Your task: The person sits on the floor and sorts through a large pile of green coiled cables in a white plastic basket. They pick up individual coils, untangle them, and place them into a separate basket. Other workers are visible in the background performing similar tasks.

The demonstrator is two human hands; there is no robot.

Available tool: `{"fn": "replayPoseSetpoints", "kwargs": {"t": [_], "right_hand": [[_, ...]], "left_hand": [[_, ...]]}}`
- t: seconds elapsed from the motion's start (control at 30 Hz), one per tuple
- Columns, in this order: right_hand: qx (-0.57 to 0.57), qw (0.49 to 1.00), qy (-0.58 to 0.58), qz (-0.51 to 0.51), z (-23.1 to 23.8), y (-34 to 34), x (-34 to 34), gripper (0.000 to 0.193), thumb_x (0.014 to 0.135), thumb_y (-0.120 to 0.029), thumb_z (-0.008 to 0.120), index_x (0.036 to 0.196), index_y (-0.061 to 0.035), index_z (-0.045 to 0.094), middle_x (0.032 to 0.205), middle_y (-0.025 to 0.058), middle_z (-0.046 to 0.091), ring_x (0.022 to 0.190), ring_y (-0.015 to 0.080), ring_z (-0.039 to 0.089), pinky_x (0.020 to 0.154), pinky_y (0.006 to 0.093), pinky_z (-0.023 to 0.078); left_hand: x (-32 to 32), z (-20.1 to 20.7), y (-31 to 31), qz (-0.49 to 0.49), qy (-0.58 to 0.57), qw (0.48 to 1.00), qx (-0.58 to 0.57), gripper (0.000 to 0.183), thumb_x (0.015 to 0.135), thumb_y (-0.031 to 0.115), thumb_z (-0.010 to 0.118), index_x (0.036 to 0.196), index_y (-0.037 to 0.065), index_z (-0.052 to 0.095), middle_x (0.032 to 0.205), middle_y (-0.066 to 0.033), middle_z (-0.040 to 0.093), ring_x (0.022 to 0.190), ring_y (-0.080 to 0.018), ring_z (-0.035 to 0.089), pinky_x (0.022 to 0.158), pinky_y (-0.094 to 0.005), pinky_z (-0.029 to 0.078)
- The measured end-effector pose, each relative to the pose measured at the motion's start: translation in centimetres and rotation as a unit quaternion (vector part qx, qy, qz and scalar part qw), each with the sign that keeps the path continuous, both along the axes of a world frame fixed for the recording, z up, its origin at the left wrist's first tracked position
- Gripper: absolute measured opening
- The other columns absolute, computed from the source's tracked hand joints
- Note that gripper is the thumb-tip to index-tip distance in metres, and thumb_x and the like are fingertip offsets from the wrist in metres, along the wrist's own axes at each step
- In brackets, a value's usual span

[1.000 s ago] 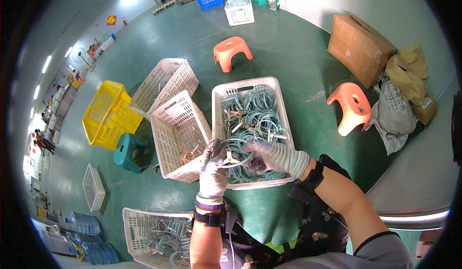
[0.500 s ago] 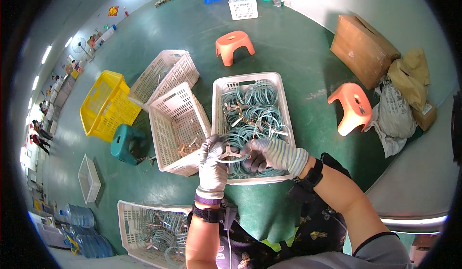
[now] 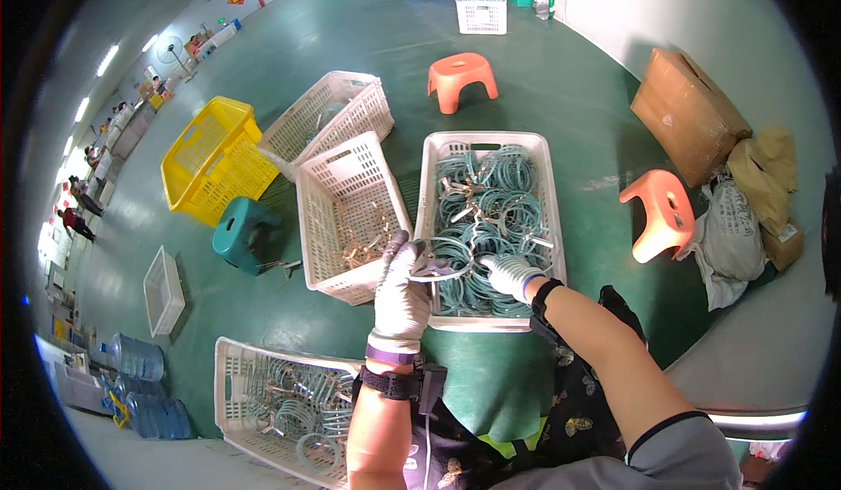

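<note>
My left hand point(image 3: 401, 293), in a striped glove with dark fingers, is closed on a teal ring point(image 3: 455, 273) of thin tube or wire. It holds the ring over the near left edge of a white crate point(image 3: 554, 218). That crate is filled with coiled teal rings point(image 3: 506, 173), with metal and copper-coloured pieces among them. My right hand point(image 3: 510, 275), gloved alike, reaches down into the rings at the crate's near middle. Its fingertips are partly hidden among the coils, so their grip cannot be made out.
Left of the crate stands a white basket point(image 3: 317, 218) with small copper-coloured pieces at its bottom. Another white basket point(image 3: 363, 105), a yellow basket point(image 3: 184, 170) and a teal stool point(image 3: 235, 232) lie beyond. A ring-filled crate point(image 3: 226, 394) sits near left. Orange stools point(image 3: 455, 70) and a carton point(image 3: 688, 113) stand farther off.
My right hand has left the piece it was handling beside my left hand and moved down into the coils. My left hand keeps the ring. The whole view has shifted.
</note>
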State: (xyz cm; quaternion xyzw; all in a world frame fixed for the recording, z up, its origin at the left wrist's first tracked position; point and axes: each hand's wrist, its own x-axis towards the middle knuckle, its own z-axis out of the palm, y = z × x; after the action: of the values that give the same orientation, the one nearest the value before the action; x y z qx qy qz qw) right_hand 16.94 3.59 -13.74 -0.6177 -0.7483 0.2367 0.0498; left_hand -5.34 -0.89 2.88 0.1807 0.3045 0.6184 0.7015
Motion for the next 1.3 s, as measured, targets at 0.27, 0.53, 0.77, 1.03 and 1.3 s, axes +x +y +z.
{"fn": "replayPoseSetpoints", "kwargs": {"t": [0.27,0.53,0.77,1.03,1.3], "right_hand": [[-0.02,0.979,-0.163,0.122,-0.4,1.3,-1.3,0.022,0.088,-0.015,0.055,0.102,-0.0082,0.071,0.097,0.0181,0.073,0.089,0.0357,0.071,0.076,0.0491,0.055],[0.232,0.947,0.181,-0.127,4.8,2.8,0.8,0.014,0.089,-0.018,0.064,0.096,-0.006,0.062,0.086,0.0213,0.066,0.08,0.0416,0.064,0.072,0.05,0.05],[0.272,0.89,0.314,-0.19,12.4,1.8,2.6,0.013,0.092,-0.011,0.062,0.102,-0.0039,0.063,0.081,0.0155,0.069,0.07,0.024,0.066,0.063,0.0393,0.052],[0.289,0.914,0.229,-0.167,13.4,0.3,6.1,0.019,0.09,-0.015,0.061,0.106,-0.0072,0.065,0.086,0.0181,0.069,0.075,0.0354,0.067,0.068,0.0435,0.053],[0.233,0.924,0.245,-0.18,14.2,-0.1,6.3,0.02,0.093,-0.015,0.057,0.108,-0.0061,0.065,0.084,0.0196,0.069,0.073,0.0343,0.068,0.068,0.0431,0.054]], "left_hand": [[-1.8,0.4,0.0,0.016,-0.015,1.0,0.01,0.053,0.092,0.017,0.068,0.137,0.006,0.042,0.111,-0.0137,0.059,0.083,-0.0289,0.066,0.079,-0.044,0.056],[-0.7,1.3,-0.1,-0.008,0.003,0.999,0.033,0.058,0.091,0.021,0.069,0.139,0.005,0.04,0.107,-0.0152,0.062,0.085,-0.0287,0.065,0.077,-0.0448,0.057],[0.0,0.6,-0.2,0.002,0.007,0.999,0.032,0.057,0.093,0.025,0.068,0.139,0.007,0.04,0.113,-0.0158,0.061,0.088,-0.0295,0.065,0.077,-0.0442,0.056],[2.8,-0.3,0.3,-0.028,0.047,0.998,0.041,0.051,0.094,0.037,0.066,0.132,0.008,0.049,0.119,-0.0158,0.059,0.092,-0.0289,0.063,0.085,-0.0442,0.054],[2.9,-0.9,0.2,-0.009,0.075,0.996,0.049,0.048,0.094,0.039,0.065,0.13,0.01,0.052,0.12,-0.0155,0.059,0.093,-0.0297,0.063,0.086,-0.0459,0.053]]}}
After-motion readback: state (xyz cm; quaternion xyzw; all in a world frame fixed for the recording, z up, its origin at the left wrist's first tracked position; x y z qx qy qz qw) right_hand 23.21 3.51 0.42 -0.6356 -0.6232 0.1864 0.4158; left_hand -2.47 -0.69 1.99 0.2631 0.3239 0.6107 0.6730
